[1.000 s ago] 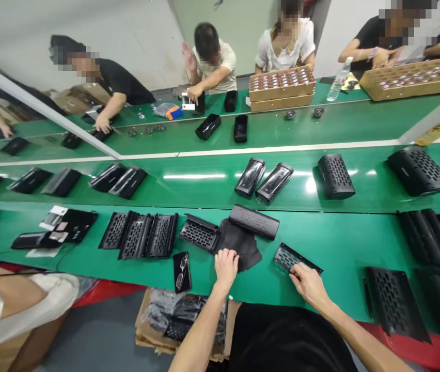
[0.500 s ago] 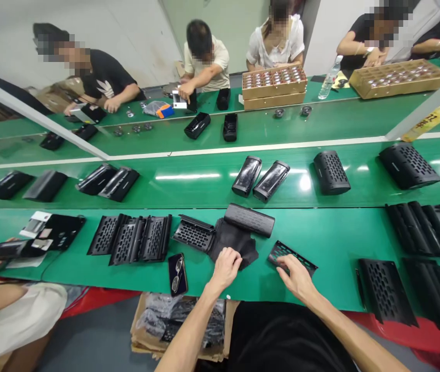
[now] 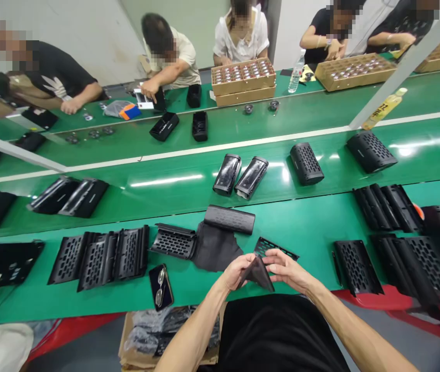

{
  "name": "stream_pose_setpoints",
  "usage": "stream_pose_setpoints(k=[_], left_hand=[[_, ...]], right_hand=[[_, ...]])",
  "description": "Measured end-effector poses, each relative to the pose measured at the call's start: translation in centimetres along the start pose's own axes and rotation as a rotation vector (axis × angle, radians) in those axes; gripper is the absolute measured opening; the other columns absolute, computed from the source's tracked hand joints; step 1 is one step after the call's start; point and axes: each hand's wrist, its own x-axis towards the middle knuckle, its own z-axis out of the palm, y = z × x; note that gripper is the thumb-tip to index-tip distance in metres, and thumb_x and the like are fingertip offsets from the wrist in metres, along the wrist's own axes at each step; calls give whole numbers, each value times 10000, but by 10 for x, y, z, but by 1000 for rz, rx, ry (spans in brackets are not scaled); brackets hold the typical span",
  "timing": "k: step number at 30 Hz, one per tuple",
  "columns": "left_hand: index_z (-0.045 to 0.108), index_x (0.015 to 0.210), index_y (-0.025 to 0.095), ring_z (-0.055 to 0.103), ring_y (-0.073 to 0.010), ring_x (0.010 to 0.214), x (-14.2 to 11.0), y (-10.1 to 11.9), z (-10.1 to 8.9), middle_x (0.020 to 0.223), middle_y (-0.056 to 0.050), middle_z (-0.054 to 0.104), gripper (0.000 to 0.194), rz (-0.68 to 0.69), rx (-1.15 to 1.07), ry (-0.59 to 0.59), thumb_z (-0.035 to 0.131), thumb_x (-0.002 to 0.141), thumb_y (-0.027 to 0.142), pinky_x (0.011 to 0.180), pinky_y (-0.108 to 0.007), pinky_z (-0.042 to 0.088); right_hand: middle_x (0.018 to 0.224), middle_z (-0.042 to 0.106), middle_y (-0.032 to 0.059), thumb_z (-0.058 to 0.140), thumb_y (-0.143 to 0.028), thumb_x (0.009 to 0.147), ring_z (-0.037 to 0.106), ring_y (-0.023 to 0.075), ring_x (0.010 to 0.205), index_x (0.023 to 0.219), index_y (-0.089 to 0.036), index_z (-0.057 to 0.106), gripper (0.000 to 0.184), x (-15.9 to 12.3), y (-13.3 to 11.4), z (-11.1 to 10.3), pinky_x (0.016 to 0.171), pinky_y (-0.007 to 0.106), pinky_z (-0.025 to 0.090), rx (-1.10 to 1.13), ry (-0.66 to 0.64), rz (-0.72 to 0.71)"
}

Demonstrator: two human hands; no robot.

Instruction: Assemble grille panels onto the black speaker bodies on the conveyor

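A thin, dark piece of mesh cloth (image 3: 257, 273) hangs in a fold above the table's near edge, pinched by the fingers of my left hand (image 3: 234, 272). Against the right side of the cloth is my right hand (image 3: 290, 273), its fingers spread and curved. Just behind that hand lies a black perforated panel (image 3: 286, 249), partly covered by the fingers. Left of it, a stack of dark cloth sheets (image 3: 217, 249) lies flat. A rounded black grille cover (image 3: 230, 219) rests on the stack's far edge, and another perforated cover (image 3: 173, 242) touches its left side.
More black grille covers (image 3: 113, 258) stand left, others (image 3: 357, 266) right. A phone with glasses (image 3: 161, 287) lies near the front edge. Black speaker housings (image 3: 228, 174) sit on the green belt (image 3: 166, 191). An open carton (image 3: 127, 336) is below the table. Several co-workers sit opposite.
My left hand has lifted a piece of cloth off the stack and brought it nearer my body. My right hand has left the perforated panel and come to the cloth. The view has shifted right.
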Motion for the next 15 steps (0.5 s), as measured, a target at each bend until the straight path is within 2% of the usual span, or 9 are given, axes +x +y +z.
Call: stream_pose_setpoints(k=[2,3,5,7,9,11,13,15], left_hand=[[577,756,179,516,-145,614,9,1,9,713,-19,578,480,-48,-29,-35,753,754,626,612,-285,452],[571,737,181,505,-139,599,12,1,13,689,-7,561,463,-64,-39,-41,767,749,600,600,-279,446],[533,696,195,467,-122,567,18,3,19,634,31,498,429,-80,-51,-33,784,740,541,566,-258,420],[505,690,208,457,-117,558,22,6,21,616,50,467,412,-84,-56,-16,776,758,510,556,-245,414],[531,753,213,514,-131,596,25,9,20,674,35,542,411,-92,-68,-12,706,829,578,584,-250,450],[592,933,230,620,-174,699,28,11,18,851,-12,675,487,-101,-69,-24,555,897,714,627,-283,503],[597,1126,251,683,-211,792,32,8,17,1004,-52,735,588,-59,89,-4,515,886,782,655,-308,529],[619,1118,235,684,-206,781,39,4,16,947,-50,743,568,22,347,72,636,841,730,673,-295,511]], right_hand=[[1365,669,89,933,-510,700,664,266,1170,1328,-311,616,731,-1,2,-3,907,388,542,-69,22,-41],[1300,698,84,926,-533,691,670,263,1120,1297,-287,640,714,-1,3,-5,886,373,533,-126,28,-53],[1006,734,42,895,-570,701,663,222,895,1071,-228,688,545,-1,2,-9,792,335,505,-230,71,-57],[737,628,-28,882,-557,705,553,158,693,837,-209,630,449,-3,1,-15,679,283,433,-291,157,-58],[633,508,-68,877,-514,696,435,120,619,731,-211,559,441,-6,-2,-22,609,252,344,-329,241,-60],[611,461,-80,858,-476,693,380,108,600,715,-213,539,414,-9,-4,-29,576,240,290,-362,305,-51],[600,454,-81,826,-464,703,367,106,581,726,-217,540,379,-11,-5,-34,556,236,280,-387,350,-31],[596,480,-73,791,-482,723,383,111,566,743,-218,556,354,-10,-4,-37,544,239,299,-413,387,-12]])
